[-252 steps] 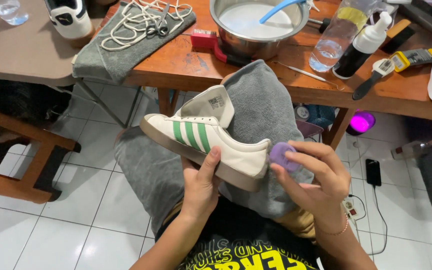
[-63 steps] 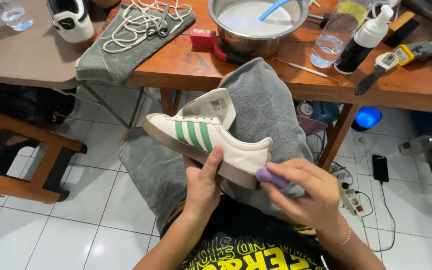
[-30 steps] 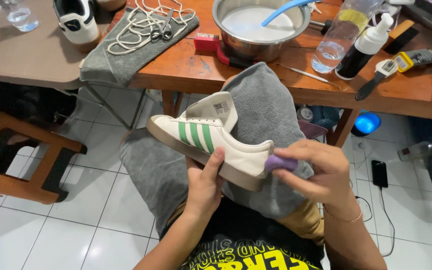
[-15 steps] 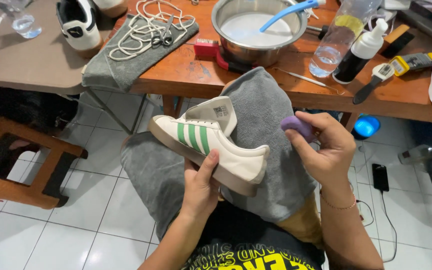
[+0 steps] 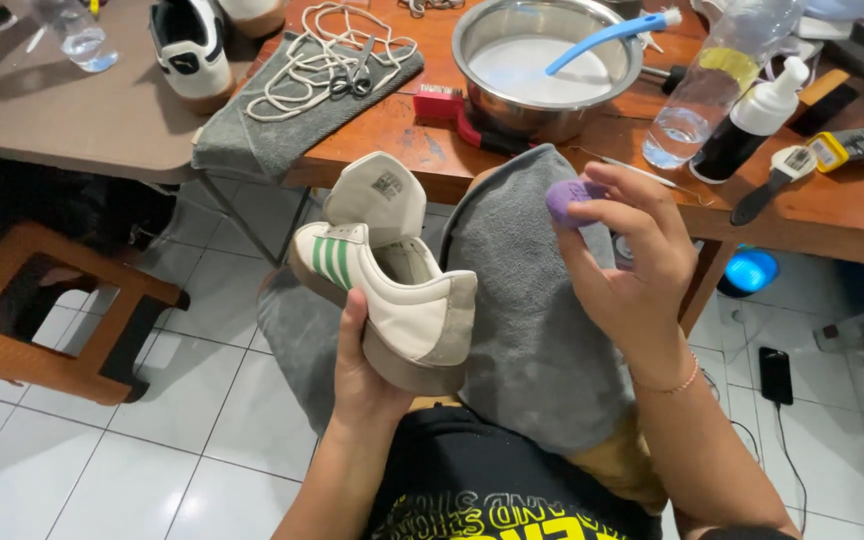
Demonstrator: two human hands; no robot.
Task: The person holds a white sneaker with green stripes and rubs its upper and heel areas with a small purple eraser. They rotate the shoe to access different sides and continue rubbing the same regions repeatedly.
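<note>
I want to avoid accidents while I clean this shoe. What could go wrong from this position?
1. The left hand alone supports the white shoe from below, over the tiled floor; it could slip and fall.
2. The right hand pinches the small purple pad only with its fingers; it may drop.
3. The metal bowl of white liquid stands near the wooden table edge; an upward reach could perhaps knock it.
</note>
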